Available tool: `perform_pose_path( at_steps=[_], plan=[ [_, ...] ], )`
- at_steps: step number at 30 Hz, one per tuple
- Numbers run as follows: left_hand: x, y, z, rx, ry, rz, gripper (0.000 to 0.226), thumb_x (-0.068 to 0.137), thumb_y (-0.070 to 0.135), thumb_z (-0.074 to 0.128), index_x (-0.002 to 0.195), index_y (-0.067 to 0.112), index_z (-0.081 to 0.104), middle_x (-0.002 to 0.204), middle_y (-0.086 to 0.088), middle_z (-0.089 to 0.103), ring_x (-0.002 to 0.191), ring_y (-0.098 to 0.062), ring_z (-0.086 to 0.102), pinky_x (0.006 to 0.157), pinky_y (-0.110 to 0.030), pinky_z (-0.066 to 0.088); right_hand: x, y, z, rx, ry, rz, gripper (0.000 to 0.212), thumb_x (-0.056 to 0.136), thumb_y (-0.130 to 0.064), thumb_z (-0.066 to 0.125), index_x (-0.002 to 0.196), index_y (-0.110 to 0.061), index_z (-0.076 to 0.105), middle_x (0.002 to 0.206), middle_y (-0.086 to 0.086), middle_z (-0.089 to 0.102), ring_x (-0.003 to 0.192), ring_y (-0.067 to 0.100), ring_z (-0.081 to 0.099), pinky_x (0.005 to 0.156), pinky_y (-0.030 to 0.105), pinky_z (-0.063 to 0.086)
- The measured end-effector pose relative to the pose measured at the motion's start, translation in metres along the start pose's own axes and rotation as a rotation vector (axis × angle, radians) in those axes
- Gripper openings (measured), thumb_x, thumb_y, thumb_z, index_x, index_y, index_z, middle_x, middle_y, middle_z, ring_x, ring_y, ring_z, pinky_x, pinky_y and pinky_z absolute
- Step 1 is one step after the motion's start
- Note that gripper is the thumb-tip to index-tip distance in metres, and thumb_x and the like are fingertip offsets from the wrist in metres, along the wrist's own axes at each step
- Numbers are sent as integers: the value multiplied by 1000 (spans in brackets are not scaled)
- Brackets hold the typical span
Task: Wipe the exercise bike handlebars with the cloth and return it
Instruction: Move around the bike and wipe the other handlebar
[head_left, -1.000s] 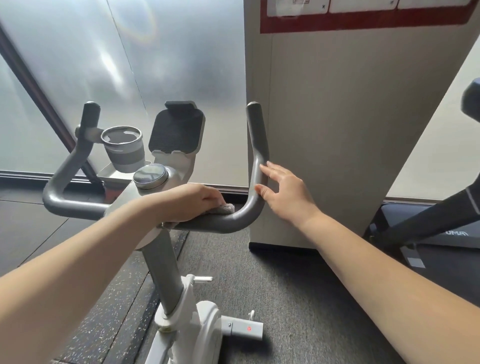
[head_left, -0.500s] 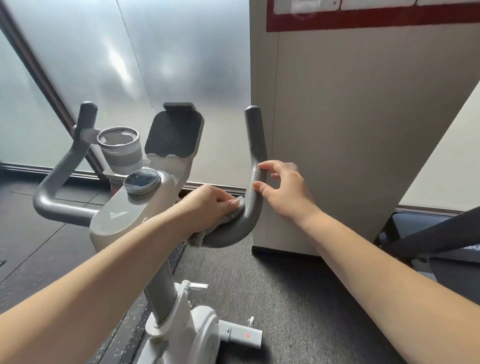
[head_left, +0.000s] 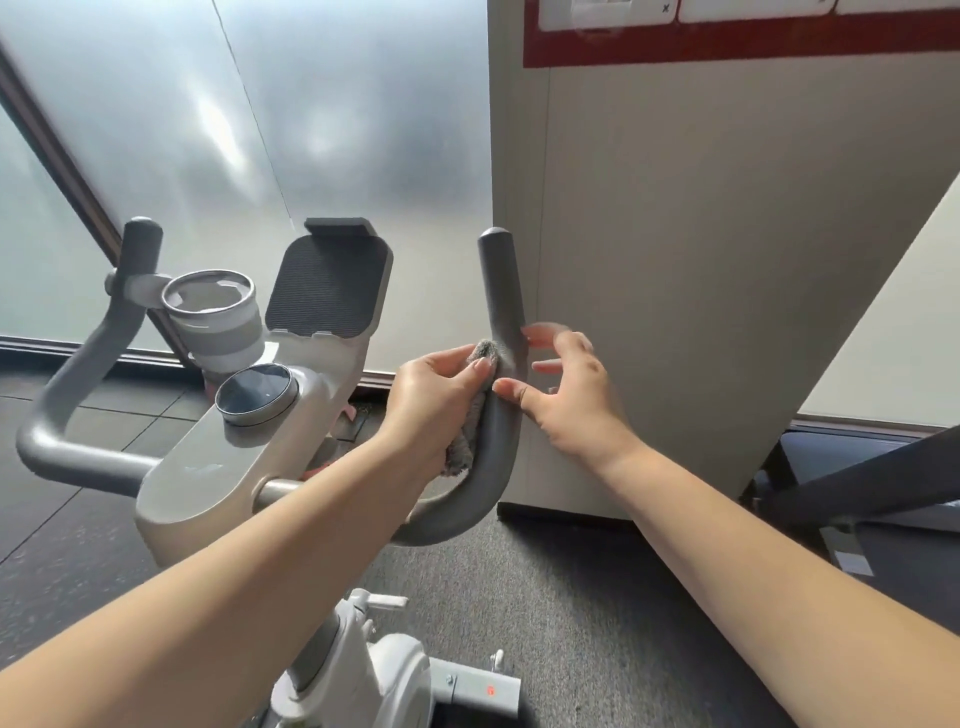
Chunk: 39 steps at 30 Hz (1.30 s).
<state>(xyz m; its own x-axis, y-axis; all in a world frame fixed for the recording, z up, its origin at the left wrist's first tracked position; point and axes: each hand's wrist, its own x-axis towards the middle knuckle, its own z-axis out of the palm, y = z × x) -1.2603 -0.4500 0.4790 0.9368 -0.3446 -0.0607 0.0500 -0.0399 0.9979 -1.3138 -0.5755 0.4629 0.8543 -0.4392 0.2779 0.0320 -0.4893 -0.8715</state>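
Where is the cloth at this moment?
In the head view, the cloth is in the left hand, pressed against the inner side of the right handlebar, near the right hand.

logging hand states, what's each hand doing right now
Left hand: closed on the cloth, pressing it against the right handlebar.
Right hand: open, fingers spread, holding nothing, thumb at the bar.

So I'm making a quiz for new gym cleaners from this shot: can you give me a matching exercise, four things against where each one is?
Things:
1. cloth
2. cup holder
3. round display
4. right hand

Places:
A. clamped to the left handlebar
B. open beside the right handlebar
C. on top of the console
D. pressed on the right handlebar by the left hand

Pairs: 1-D, 2-A, 3-C, 4-B
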Motion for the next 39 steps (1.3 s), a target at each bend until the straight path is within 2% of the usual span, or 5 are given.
perform_pose_path(
  at_steps=[15, 24, 30, 36, 39],
  plan=[
    [90, 56, 13, -184, 99, 223, 21, 76, 27, 71, 97, 28, 73, 100, 1, 73, 96, -19, 67, 93, -46, 51, 3, 2, 0, -7, 2, 23, 56, 74, -28, 77, 123, -30, 51, 119, -15, 48, 101, 5, 54, 74, 6, 37],
    [49, 17, -1, -102, -48, 167, 21, 84, 15, 67, 104, 20, 71, 109, 3, 70, 104, -15, 63, 99, -42, 47, 2, -4, -4, -24, -9, 52, 58, 72, -30, 79, 123, -27, 53, 124, -13, 53, 105, 6, 54, 85, 20, 40],
    [21, 31, 0, 68, 6, 387, 24, 84, 38, 55, 104, 44, 67, 113, -10, 65, 97, -24, 65, 89, -52, 50, 0, -12, -16, 45, 82, -43, 32, 86, -29, 65, 117, -32, 59, 114, -12, 57, 97, -1, 57, 82, 18, 45],
    [6, 50, 33, -180, -271, 234, 41, 96, 40, 37, 106, 14, 67, 104, -17, 69, 98, -39, 63, 90, -54, 48, 2, -22, -27, 267, 50, -126, 48, 89, -24, 62, 131, -39, 47, 123, -6, 54, 98, 7, 64, 88, 25, 53],
    [7, 52, 38, -197, -365, 176, 51, 91, 52, 34, 107, 17, 68, 114, -20, 65, 109, -44, 58, 97, -59, 41, 2, -20, -43, 243, -27, -136, 58, 86, -28, 64, 139, -31, 42, 131, -4, 47, 103, 4, 62, 87, 14, 49]
  ],
)
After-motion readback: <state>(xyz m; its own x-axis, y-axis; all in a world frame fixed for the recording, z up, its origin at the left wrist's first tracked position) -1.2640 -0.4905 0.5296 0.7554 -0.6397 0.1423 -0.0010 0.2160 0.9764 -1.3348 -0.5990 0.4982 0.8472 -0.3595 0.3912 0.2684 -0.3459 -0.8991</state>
